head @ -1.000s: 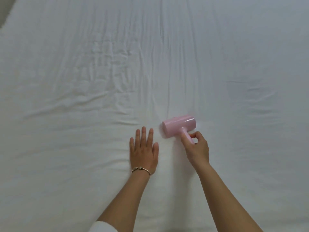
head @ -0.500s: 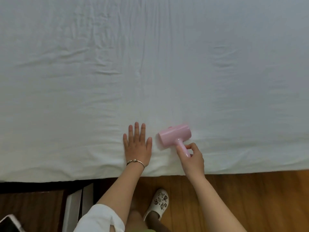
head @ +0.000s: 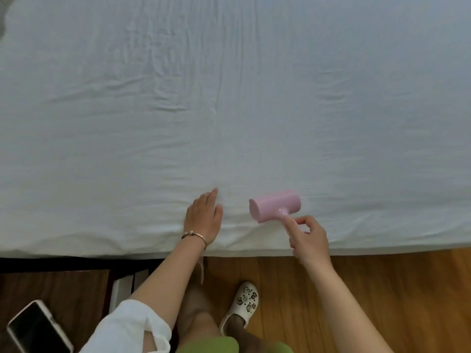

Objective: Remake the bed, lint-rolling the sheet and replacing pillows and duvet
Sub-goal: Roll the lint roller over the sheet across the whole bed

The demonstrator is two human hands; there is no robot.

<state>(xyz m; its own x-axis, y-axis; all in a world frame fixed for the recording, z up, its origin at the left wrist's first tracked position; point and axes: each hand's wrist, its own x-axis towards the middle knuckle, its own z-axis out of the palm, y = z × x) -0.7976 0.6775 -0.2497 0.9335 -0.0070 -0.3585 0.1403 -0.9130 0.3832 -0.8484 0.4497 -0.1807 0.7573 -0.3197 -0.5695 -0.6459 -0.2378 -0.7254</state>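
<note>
A white, slightly wrinkled sheet point(head: 254, 98) covers the bed and fills most of the view. A pink lint roller point(head: 275, 205) lies with its drum on the sheet close to the bed's near edge. My right hand point(head: 307, 239) pinches its short handle from below, index finger stretched along it. To the roller's left, my left hand point(head: 205, 217), with a bracelet at the wrist, rests on the sheet with straight fingers, turned partly on its side. No pillows or duvet are in view.
The bed's near edge point(head: 382, 247) runs across the lower part of the view, with wooden floor point(head: 382, 289) below it. A dark bedside table point(head: 63, 289) at the lower left carries a phone point(head: 38, 327). My foot in a white clog point(head: 244, 301) stands by the bed.
The roller and both hands have come back toward the bed's near edge. My left hand has turned from flat toward its side. The view tilted down, showing floor, clog and phone.
</note>
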